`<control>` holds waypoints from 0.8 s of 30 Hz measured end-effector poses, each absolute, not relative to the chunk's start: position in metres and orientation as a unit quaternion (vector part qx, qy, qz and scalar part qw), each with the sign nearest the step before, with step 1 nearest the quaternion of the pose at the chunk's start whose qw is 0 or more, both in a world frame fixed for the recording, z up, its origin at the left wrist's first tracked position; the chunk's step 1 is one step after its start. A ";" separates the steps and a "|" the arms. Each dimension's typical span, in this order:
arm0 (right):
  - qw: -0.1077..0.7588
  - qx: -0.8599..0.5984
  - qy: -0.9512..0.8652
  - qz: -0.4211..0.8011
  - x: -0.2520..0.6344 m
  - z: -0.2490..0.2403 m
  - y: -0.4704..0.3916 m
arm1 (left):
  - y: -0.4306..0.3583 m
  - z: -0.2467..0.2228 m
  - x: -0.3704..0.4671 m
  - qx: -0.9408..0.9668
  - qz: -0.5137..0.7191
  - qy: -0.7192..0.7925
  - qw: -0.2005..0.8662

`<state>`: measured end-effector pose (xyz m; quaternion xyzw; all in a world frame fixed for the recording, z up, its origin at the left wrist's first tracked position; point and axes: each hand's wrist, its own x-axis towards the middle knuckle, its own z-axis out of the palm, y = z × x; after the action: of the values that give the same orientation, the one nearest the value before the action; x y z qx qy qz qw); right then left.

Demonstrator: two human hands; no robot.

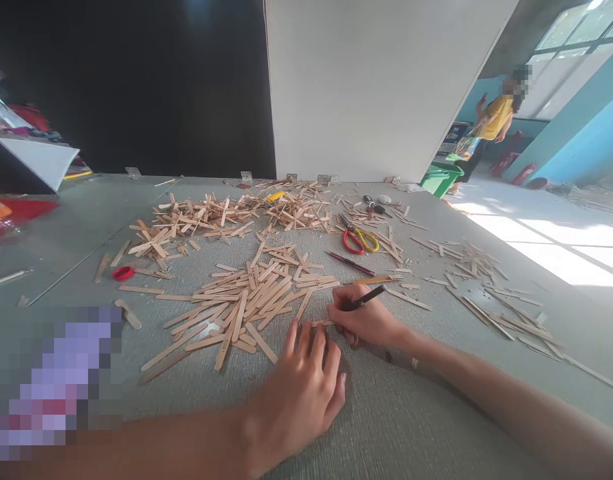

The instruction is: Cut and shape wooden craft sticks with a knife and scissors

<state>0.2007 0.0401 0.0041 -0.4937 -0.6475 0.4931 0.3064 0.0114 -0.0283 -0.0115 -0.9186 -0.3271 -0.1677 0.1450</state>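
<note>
My right hand (359, 315) is closed round a black pen (369, 297), its tip end hidden by the fingers. Just left of it, my left hand (311, 380) lies palm down with fingers spread, its fingertips at a small wooden stick (321, 323) that shows between the two hands. Whether the left fingers press on that stick is hard to tell. Beyond my hands lies a loose pile of flat wooden sticks (241, 310). A dark red pen (352, 264) rests on the grey table (396, 420) behind my right hand.
Scissors (359, 240) with red and yellow handles lie beyond the pens. More stick heaps (201, 217) line the back edge. A red ring (123, 273) is at the left, stick scraps (521, 320) at the right. Upright panels (376, 93) stand behind; a person (499, 117) is far right.
</note>
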 end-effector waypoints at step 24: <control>0.311 -0.479 -0.643 0.510 0.202 -0.006 0.042 | -0.027 -0.012 0.013 -0.923 -0.159 -0.314 0.153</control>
<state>0.2025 0.0420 -0.0065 -0.4791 -0.6431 0.5102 0.3106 0.0135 -0.0270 -0.0125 -0.9234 -0.3142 -0.1589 0.1531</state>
